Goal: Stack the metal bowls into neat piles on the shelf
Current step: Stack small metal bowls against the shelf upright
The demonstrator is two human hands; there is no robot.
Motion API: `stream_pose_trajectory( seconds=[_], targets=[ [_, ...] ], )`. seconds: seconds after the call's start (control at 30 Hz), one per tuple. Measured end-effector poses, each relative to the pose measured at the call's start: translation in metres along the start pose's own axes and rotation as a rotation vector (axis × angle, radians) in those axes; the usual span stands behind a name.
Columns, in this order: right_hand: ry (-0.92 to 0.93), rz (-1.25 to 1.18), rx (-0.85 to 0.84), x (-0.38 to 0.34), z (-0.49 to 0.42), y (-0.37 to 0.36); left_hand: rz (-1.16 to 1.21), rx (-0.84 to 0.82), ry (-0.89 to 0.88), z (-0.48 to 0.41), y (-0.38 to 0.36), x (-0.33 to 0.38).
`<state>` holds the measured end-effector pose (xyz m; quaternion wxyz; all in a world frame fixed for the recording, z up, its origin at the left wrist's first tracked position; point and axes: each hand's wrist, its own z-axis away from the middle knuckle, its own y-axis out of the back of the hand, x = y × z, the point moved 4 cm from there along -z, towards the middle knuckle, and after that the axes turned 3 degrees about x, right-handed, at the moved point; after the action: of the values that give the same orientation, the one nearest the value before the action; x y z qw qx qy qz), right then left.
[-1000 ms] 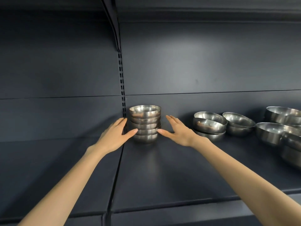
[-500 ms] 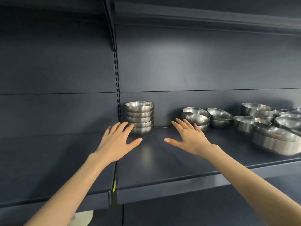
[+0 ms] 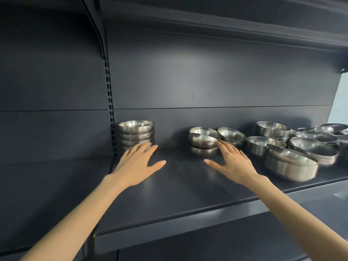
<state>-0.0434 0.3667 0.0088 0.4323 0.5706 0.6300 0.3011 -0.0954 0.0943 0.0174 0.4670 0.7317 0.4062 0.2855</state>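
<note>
A neat stack of several small metal bowls (image 3: 136,132) stands at the back left of the dark shelf (image 3: 178,189), beside the slotted upright. My left hand (image 3: 137,164) hovers flat and open in front of the stack's base, holding nothing. A crooked pile of small bowls (image 3: 204,141) sits in the middle, its top bowl tilted. My right hand (image 3: 232,162) is open with fingers spread, its fingertips close to that pile's right side. More loose bowls (image 3: 312,147) crowd the right end, with a large bowl (image 3: 291,165) nearest the front edge.
The slotted upright (image 3: 111,119) divides this shelf from a bare shelf section on the left (image 3: 47,185). An upper shelf (image 3: 226,21) overhangs. The shelf's front edge (image 3: 188,225) runs below my forearms. A pale wall shows at far right.
Both hands have come away from the neat stack they flanked. My right hand has shifted right toward the crooked pile. The view has swung right, showing more bowls.
</note>
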Motion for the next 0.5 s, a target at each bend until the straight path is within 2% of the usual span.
stream_pose_trajectory(
  seconds=[0.3,0.5],
  targets=[
    [-0.035,-0.180,-0.003,0.047,-0.047,-0.008,0.168,-0.016,0.018,-0.073,-0.028,0.064],
    [-0.019,-0.396,-0.054,0.057,-0.085,-0.021,0.394,0.002,0.164,-0.116,-0.045,0.082]
  ],
)
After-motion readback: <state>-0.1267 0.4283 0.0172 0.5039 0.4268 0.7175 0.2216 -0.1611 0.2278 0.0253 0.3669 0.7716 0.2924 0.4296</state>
